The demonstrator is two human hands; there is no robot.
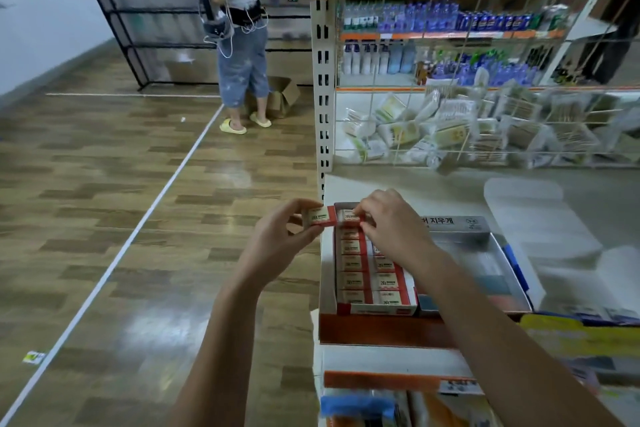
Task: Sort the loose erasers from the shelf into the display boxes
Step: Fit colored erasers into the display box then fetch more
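A red-and-white display box stands at the left end of the shelf, holding two rows of red-and-cream 2B erasers. My left hand grips one such eraser just left of the box's far corner, out past the shelf edge. My right hand pinches a second eraser at the far end of the box's left row. A grey display box with Korean lettering lies open just right of it, mostly hidden by my right forearm.
A white shelf upright rises behind the boxes. Wire baskets of packaged goods and bottles fill the higher shelves. A person stands in the aisle by a cardboard box. Wooden floor lies to the left.
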